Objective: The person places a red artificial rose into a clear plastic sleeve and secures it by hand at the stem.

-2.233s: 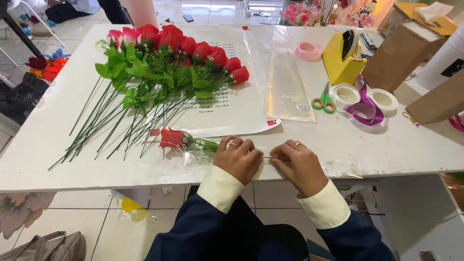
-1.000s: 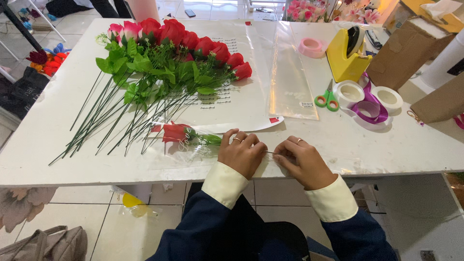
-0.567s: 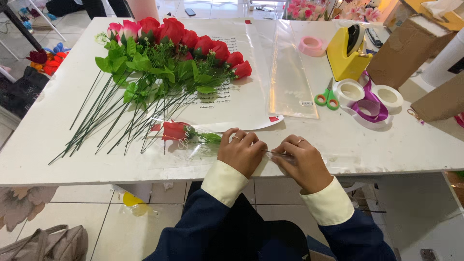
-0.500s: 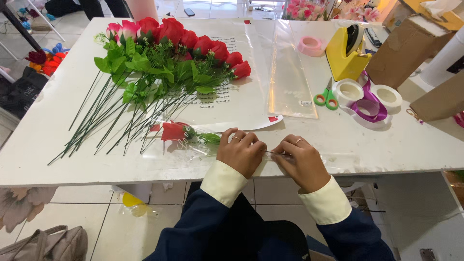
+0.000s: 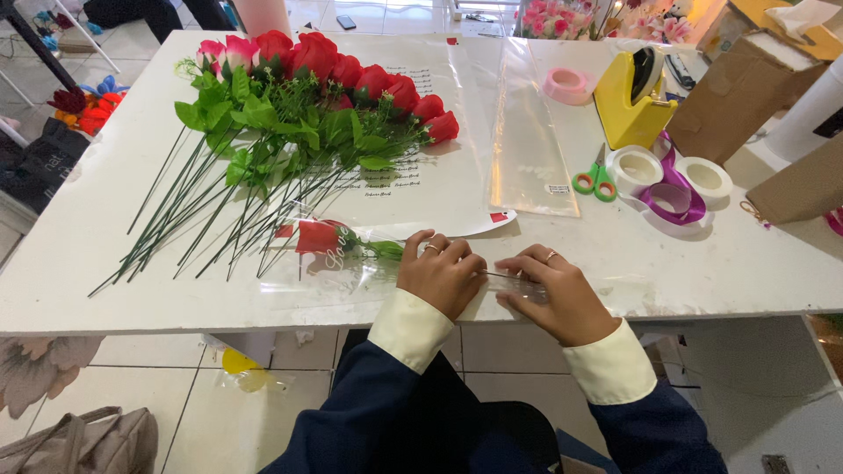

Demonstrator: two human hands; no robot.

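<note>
The single red artificial rose in its clear plastic sleeve lies crosswise, bloom leftward; left hand and right hand pinch its stem end.

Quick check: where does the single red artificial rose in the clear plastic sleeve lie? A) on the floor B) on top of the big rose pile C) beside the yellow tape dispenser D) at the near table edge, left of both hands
D: the single red artificial rose in its clear plastic sleeve lies at the near edge of the white table, just left of the left hand and right hand.
</note>
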